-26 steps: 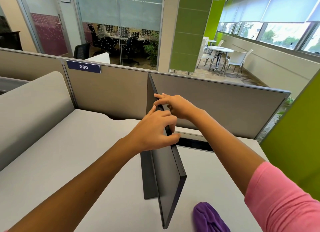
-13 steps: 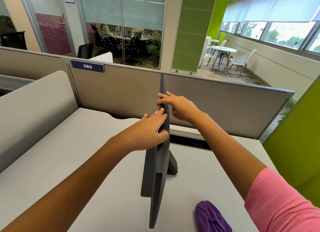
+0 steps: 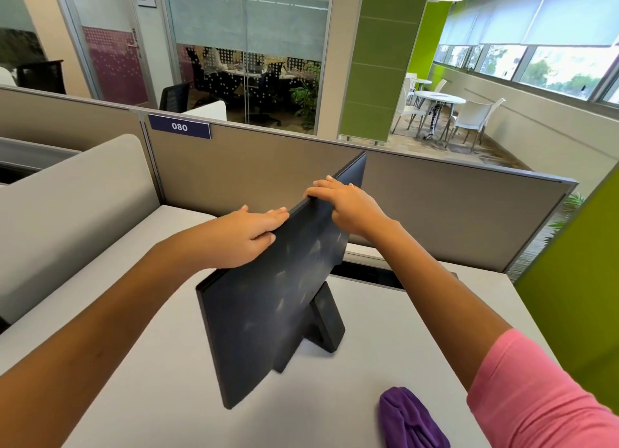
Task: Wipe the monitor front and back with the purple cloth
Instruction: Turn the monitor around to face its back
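Hands sit on the monitor's [image 3: 278, 300] top edge, one at each side, which suggests the person is turning it on the tabletop [image 3: 127, 364] rather than cleaning it. The left hand [image 3: 241, 236] lies nearly flat against the far face, fingers straight and together, thumb tucked over the near rim, pressing more than gripping. The right hand [image 3: 345, 203] is draped over the top edge further along, fingers hooked across to the far side so it holds the rim. Two contact points spread along the edge give leverage for swivelling the panel without tipping it off its stand [image 3: 326, 323].

The monitor stands upright at mid-tabletop, angled, with its back and stand toward the camera; that face shows pale smudges, so it looks in want of wiping. The cloth [image 3: 412, 417] lies bunched on the tabletop near the front edge, to the right and apart from the monitor, under the right forearm and touched by neither hand. Parked there, it is in easy reach once a hand is free. Whether the front is already wiped cannot be told.
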The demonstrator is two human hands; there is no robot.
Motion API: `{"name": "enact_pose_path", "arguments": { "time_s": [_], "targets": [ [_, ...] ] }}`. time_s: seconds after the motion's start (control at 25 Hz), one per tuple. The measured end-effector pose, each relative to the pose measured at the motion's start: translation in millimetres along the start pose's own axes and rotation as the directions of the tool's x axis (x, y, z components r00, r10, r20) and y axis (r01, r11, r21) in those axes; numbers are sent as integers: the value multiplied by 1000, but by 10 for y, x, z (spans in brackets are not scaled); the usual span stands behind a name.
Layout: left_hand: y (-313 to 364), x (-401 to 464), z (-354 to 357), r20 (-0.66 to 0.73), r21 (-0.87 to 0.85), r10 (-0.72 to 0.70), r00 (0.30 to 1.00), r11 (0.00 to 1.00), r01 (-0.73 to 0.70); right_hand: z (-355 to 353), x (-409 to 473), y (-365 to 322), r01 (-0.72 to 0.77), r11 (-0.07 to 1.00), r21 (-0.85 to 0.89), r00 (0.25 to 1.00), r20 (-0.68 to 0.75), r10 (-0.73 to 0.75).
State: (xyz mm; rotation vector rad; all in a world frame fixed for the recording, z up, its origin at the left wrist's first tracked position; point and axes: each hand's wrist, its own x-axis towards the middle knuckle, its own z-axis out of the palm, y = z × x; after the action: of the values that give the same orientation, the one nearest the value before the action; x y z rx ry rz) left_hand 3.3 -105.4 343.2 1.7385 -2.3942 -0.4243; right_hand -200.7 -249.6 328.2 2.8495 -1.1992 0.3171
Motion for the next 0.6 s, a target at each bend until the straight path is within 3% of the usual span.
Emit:
{"name": "enact_pose_path", "arguments": {
  "time_s": [0.32,0.48,0.6],
  "targets": [
    [-347,71,-117,-188,146,-134,973,976,163,31,36,-37,-136,988,74,988,-56,141],
    [-506,176,-133,-481,178,-160,862,945,274,19,92,-109,-219,969,118,972,-57,226],
    [-664,296,-172,-587,152,-197,785,926,346,10,157,-211,-292,954,65,952,-71,296]
  ]
}}
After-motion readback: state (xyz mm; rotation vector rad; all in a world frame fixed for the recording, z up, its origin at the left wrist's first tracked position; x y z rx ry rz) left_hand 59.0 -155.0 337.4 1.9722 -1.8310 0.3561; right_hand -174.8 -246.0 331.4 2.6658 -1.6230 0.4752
